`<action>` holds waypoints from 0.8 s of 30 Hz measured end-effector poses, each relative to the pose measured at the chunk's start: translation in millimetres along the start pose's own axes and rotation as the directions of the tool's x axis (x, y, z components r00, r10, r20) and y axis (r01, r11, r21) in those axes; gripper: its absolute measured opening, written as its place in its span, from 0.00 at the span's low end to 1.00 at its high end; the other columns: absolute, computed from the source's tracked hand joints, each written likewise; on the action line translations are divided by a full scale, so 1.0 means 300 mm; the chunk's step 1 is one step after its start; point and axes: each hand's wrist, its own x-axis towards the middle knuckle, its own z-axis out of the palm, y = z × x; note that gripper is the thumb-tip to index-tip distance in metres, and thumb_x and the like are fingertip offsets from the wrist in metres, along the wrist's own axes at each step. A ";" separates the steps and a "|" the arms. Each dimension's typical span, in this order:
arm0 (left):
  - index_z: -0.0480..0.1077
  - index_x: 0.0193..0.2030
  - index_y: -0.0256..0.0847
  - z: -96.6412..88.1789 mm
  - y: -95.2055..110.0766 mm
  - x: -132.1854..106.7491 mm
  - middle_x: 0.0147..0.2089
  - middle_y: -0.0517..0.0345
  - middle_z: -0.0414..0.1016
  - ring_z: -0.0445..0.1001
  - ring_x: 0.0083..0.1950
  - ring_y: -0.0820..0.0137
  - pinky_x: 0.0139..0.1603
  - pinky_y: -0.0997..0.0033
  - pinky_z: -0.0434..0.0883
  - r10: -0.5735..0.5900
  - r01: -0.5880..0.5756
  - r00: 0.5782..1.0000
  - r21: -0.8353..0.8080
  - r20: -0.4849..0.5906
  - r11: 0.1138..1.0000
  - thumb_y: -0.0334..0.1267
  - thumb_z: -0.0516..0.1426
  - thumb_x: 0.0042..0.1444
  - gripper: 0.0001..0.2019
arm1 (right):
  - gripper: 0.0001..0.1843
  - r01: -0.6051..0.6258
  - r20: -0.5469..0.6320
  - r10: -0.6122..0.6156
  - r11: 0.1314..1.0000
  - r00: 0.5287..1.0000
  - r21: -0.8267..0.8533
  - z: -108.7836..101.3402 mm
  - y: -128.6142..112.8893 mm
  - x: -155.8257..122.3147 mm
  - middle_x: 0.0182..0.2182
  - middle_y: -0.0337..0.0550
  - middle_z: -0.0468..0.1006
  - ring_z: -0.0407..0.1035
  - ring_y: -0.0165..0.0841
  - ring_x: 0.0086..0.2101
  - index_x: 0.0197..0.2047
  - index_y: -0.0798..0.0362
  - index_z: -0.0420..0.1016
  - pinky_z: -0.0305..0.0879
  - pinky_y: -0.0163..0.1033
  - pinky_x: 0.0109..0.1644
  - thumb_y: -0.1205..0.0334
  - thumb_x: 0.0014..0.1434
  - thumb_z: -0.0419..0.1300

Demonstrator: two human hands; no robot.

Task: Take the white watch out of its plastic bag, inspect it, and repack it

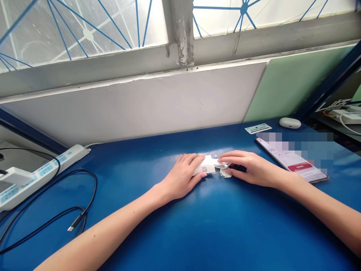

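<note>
A small white packet [209, 164] with a printed square code and clear plastic at its right end lies flat on the blue tabletop [180, 233]. My left hand [184, 175] holds its left end, fingers over the top and thumb along the near edge. At the other end, my right hand [249, 168] has its fingers and thumb closed around the clear plastic part. A small crumpled whitish piece [225, 173] shows beside the right thumb tip; whether it belongs to the packet I cannot tell.
On the right lie a lit phone [296, 162], a white card [258, 128] and a white rounded case [290, 123]. A white power strip [46, 169] and a black cable [94, 184] occupy the left side. A wall panel [146, 109] borders the table's back.
</note>
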 end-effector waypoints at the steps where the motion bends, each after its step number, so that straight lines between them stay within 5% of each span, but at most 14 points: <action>1: 0.62 0.65 0.41 0.000 0.000 0.000 0.62 0.43 0.70 0.69 0.61 0.54 0.63 0.48 0.67 0.001 -0.001 1.000 0.000 -0.001 1.000 0.44 0.50 0.71 0.20 | 0.19 0.006 0.005 -0.006 1.000 1.000 -0.029 0.005 -0.007 -0.002 0.57 0.48 0.79 0.75 0.44 0.54 0.59 0.46 0.75 0.73 0.51 0.56 0.59 0.66 0.57; 6: 0.62 0.66 0.42 0.008 -0.002 -0.001 0.63 0.43 0.69 0.68 0.63 0.54 0.63 0.48 0.67 -0.008 0.008 1.000 0.000 -0.019 1.000 0.46 0.51 0.70 0.21 | 0.27 0.013 0.016 -0.011 0.989 1.000 -0.145 0.003 -0.050 -0.007 0.59 0.51 0.77 0.74 0.47 0.53 0.67 0.49 0.67 0.74 0.53 0.54 0.62 0.64 0.56; 11: 0.62 0.66 0.42 0.012 -0.002 -0.001 0.63 0.42 0.69 0.67 0.63 0.53 0.64 0.47 0.67 -0.018 0.018 1.000 0.002 -0.019 1.000 0.46 0.52 0.70 0.22 | 0.29 -0.114 -0.109 0.085 0.947 0.990 -0.299 -0.062 -0.057 -0.015 0.57 0.56 0.77 0.74 0.55 0.52 0.61 0.53 0.73 0.72 0.60 0.54 0.49 0.61 0.61; 14: 0.62 0.66 0.41 0.011 -0.001 -0.001 0.63 0.42 0.69 0.67 0.64 0.53 0.64 0.47 0.66 -0.023 0.023 1.000 0.001 -0.015 1.000 0.46 0.52 0.70 0.22 | 0.28 -0.108 -0.101 0.078 0.935 0.992 -0.339 -0.082 -0.056 -0.022 0.59 0.56 0.76 0.66 0.59 0.60 0.58 0.52 0.76 0.68 0.65 0.58 0.45 0.60 0.61; 17: 0.62 0.66 0.41 0.012 0.000 -0.001 0.64 0.42 0.68 0.66 0.65 0.53 0.65 0.47 0.65 -0.028 0.028 1.000 0.005 -0.011 1.000 0.46 0.51 0.70 0.22 | 0.26 -0.060 -0.037 0.050 0.933 0.998 -0.356 -0.063 -0.067 -0.026 0.62 0.55 0.73 0.56 0.59 0.67 0.56 0.52 0.77 0.65 0.66 0.62 0.44 0.62 0.60; 24: 0.62 0.66 0.37 0.019 -0.006 -0.005 0.64 0.40 0.68 0.66 0.65 0.53 0.66 0.48 0.64 -0.013 0.014 1.000 0.025 -0.019 1.000 0.47 0.51 0.70 0.23 | 0.33 0.015 0.075 0.008 0.953 0.997 -0.303 0.022 -0.108 -0.023 0.67 0.61 0.65 0.51 0.56 0.69 0.64 0.60 0.69 0.64 0.62 0.65 0.44 0.65 0.57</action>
